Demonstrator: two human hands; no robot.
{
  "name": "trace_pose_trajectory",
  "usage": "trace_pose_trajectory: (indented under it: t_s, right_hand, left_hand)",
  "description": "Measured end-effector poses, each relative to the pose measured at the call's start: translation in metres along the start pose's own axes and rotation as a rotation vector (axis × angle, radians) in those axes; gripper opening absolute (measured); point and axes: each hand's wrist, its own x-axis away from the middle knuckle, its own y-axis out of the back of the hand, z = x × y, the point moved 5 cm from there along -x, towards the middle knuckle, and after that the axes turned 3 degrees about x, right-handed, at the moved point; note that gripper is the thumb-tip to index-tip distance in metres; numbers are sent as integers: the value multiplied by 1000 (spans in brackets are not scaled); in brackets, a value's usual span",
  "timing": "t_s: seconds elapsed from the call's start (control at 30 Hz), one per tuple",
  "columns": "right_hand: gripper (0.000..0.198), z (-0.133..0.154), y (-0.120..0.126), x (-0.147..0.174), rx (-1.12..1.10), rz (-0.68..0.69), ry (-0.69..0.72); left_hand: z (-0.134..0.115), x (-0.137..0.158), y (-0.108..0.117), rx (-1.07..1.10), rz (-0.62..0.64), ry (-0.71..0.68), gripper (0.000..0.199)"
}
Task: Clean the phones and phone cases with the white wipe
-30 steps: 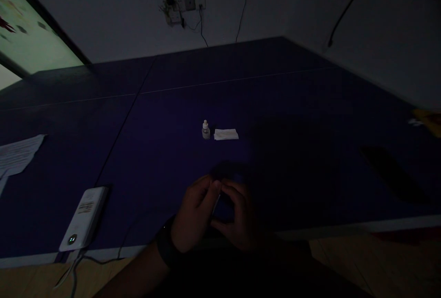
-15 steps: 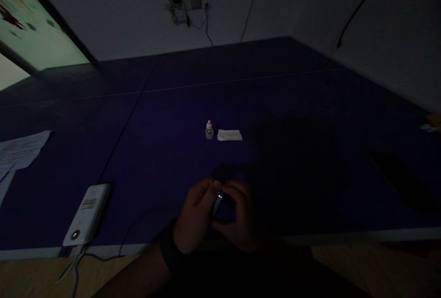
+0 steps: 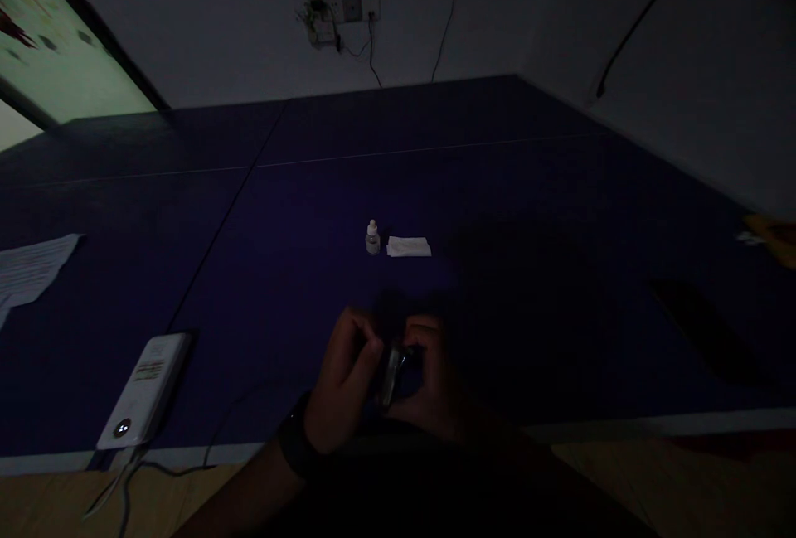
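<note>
My right hand [image 3: 430, 393] is curled around a small, narrow object with a shiny edge [image 3: 391, 376]. It stands tilted between thumb and fingers; the dark hides what kind it is. My left hand [image 3: 344, 376], with a dark band [image 3: 297, 441] on its wrist, is just left of the object. Its thumb and forefinger are bent together, and whether anything is between them cannot be seen. Beyond the hands a small clear dropper bottle [image 3: 372, 243] with a white cap stands upright. Right beside it lies a folded white cloth or paper [image 3: 409, 247].
A white power bank [image 3: 144, 393] with cables [image 3: 124, 480] lies at the left near the table edge. Printed sheets [image 3: 37, 269] are farther left. A dark flat object [image 3: 702, 331] lies at the right. Wall sockets [image 3: 339, 9] are behind the dark blue table [image 3: 298, 215].
My left hand has drawn back leftward from the shiny object, leaving a gap between the hands. The object stays in my right hand and shows more of its length. The view has shifted slightly.
</note>
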Motion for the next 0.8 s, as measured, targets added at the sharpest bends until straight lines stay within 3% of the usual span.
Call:
trace_pose_trajectory:
  t_s: [0.03,0.1,0.2,0.4,0.53,0.8]
  right_hand:
    - [74,-3,2,0,-20,9,-13]
    - [75,-6,5,-2,-51,53,-1]
    - [76,-8,6,-6,-90,147,62]
    - [68,-9,6,-10,-130,229,93]
    - [64,-10,8,-11,-113,198,58]
    - [68,-16,5,-8,-171,225,19]
  left_hand:
    - [-3,1,4,-53,-13,-135,30]
    - [-6,3,1,-162,113,-363,38]
    - [0,6,-8,-207,238,-513,39]
    - [7,1,-17,-35,56,-527,30]
    - [8,-5,-25,-15,52,-498,26]
    - [2,-22,-33,-22,96,-520,42]
